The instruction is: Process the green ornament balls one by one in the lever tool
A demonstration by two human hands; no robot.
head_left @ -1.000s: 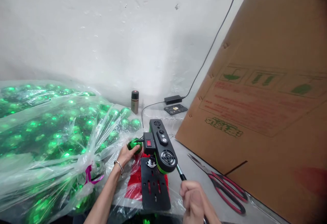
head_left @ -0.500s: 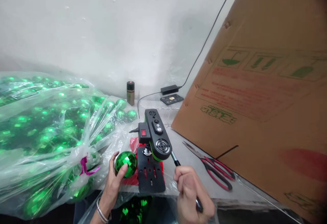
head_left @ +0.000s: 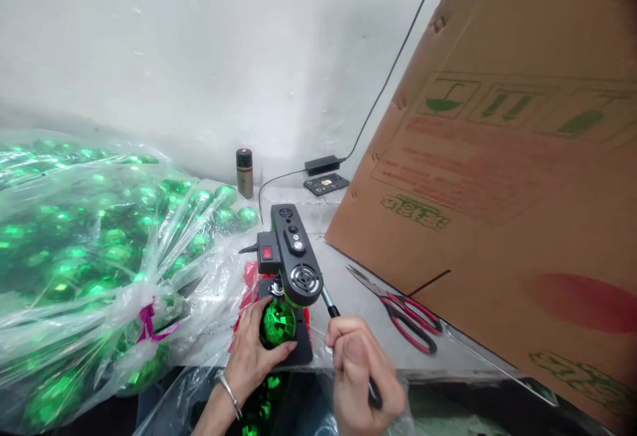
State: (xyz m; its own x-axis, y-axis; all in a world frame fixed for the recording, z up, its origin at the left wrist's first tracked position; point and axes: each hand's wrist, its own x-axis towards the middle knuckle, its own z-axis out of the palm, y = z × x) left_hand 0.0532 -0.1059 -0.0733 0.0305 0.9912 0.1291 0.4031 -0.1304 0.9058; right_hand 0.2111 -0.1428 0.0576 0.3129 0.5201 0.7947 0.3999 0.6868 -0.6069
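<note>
My left hand (head_left: 259, 350) grips a shiny green faceted bauble (head_left: 279, 322), thumb below it and fingers along its left side. The bauble sits over the black slotted base plate (head_left: 300, 350), just under the round lower end of a black machine head (head_left: 297, 257) with two vent grilles. A small box with a red switch (head_left: 267, 252) is fixed to the head's left side. On the right, my right hand (head_left: 363, 369) is closed round the black-handled lever (head_left: 332, 310) that runs up to the machine.
Clear plastic bags of green baubles (head_left: 99, 243) fill the left, one tied with a purple ribbon (head_left: 148, 322). Red-handled scissors (head_left: 408, 316) lie by a large cardboard box (head_left: 488, 177). A dark-capped bottle (head_left: 244, 174), power adapter (head_left: 322, 164) and phone (head_left: 326, 184) are by the wall.
My left hand has carried the bauble rightward from beside the base plate to over it, under the machine head. My right hand stays on the lever. The view has shifted slightly.
</note>
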